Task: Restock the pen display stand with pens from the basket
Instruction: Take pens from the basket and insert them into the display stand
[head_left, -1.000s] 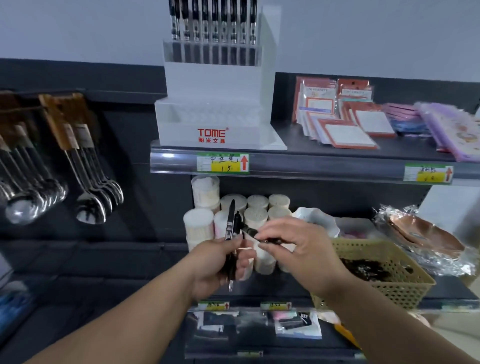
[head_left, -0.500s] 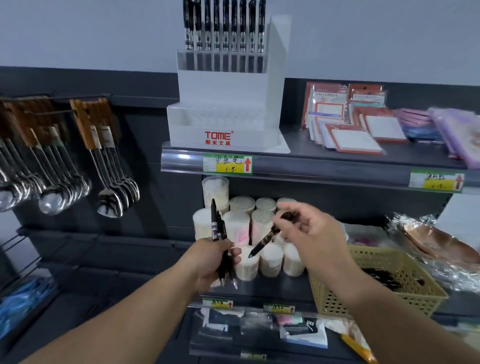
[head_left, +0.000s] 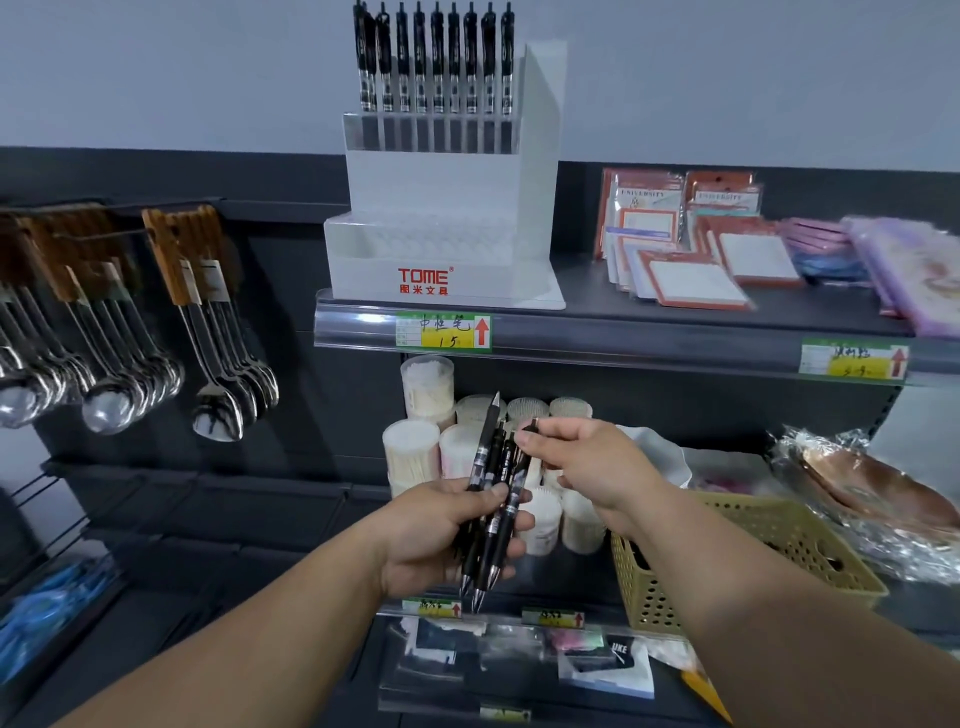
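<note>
Your right hand (head_left: 592, 462) is pushing its pinched pen (head_left: 511, 499) against the pens (head_left: 480, 452) your left hand (head_left: 431, 535) is gripping. You are gathering; next, lifting them up into the stand (head_left: 441, 249).

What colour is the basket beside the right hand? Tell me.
Pale yellow; the basket shows best in the head view.

Hanging steel spoons (head_left: 156, 384), well left of the left grip (head_left: 447, 535); cylindrical tubs (head_left: 415, 452) of swabs or toothpicks, just behind it; packaged note pads (head_left: 696, 280), above and right; price label (head_left: 443, 332), directly above.
</note>
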